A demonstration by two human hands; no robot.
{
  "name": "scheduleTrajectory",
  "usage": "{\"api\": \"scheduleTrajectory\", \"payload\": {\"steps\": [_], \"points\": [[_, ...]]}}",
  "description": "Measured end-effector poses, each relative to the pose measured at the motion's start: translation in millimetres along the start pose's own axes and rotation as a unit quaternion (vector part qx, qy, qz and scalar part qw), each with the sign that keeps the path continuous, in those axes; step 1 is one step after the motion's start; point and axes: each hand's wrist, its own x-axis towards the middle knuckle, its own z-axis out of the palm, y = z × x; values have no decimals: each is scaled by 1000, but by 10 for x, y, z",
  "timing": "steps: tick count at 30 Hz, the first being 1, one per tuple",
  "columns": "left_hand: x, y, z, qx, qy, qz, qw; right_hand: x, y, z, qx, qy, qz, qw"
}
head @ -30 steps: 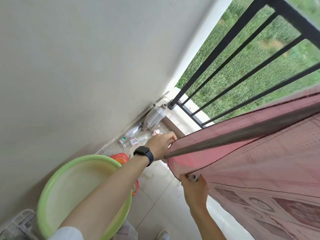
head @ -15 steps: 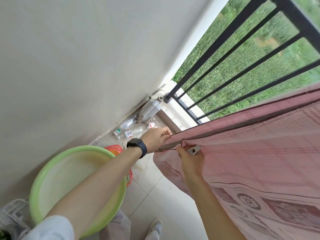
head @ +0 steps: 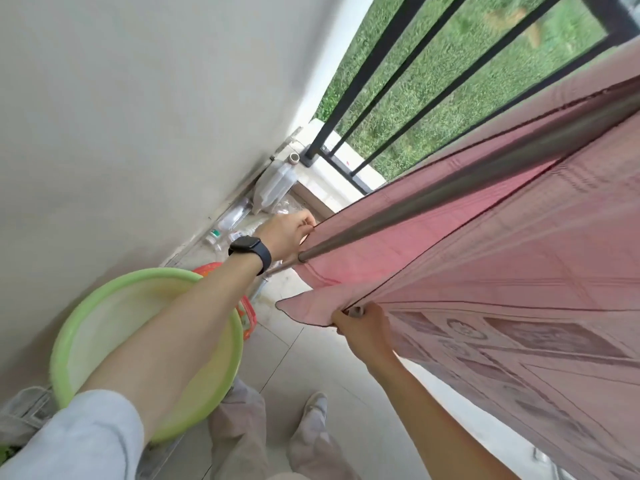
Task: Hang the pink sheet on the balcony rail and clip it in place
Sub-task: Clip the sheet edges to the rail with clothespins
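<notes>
a pink sheet hangs draped over a grey metal pole on a balcony. the cloth falls on both sides of the pole and fills the right of the view. behind it stands a black barred railing, with grass beyond. a lime-green basin sits on the tiled floor by the wall, an orange-red basket just beside it. a clear plastic jug and some bottles lie in the far corner. the person's left grip pinches the sheet's edge just above the pole's near end. the right grip, lower and nearer, is curled round the hanging hem together with a small pale object, too hidden to identify. a black watch sits on the left wrist.
</notes>
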Motion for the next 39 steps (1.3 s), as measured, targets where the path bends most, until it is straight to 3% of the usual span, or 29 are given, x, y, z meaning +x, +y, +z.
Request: {"api": "scheduleTrajectory", "payload": {"steps": [6, 12, 16, 21, 28, 34, 39], "points": [[-140, 29, 122, -37, -3, 3, 999, 262, -448, 256, 183, 53, 4, 982], [-304, 43, 381, -150, 10, -16, 989, 485, -648, 341, 208, 98, 13, 973], [-269, -23, 423, -163, -8, -28, 986, 552, -528, 236, 217, 33, -34, 975], [-211, -21, 473, -111, 84, -9, 990, 621, -503, 146, 143, 27, -55, 988], [-611, 153, 402, -308, 138, -88, 937, 405, -347, 58, 116, -41, -54, 991], [-1017, 263, 300, -460, 9, -113, 881, 261, -377, 113, 90, -169, -41, 981], [-1141, 228, 257, -429, 24, -117, 895, 100, -479, 173, 107, -201, -14, 974]]}}
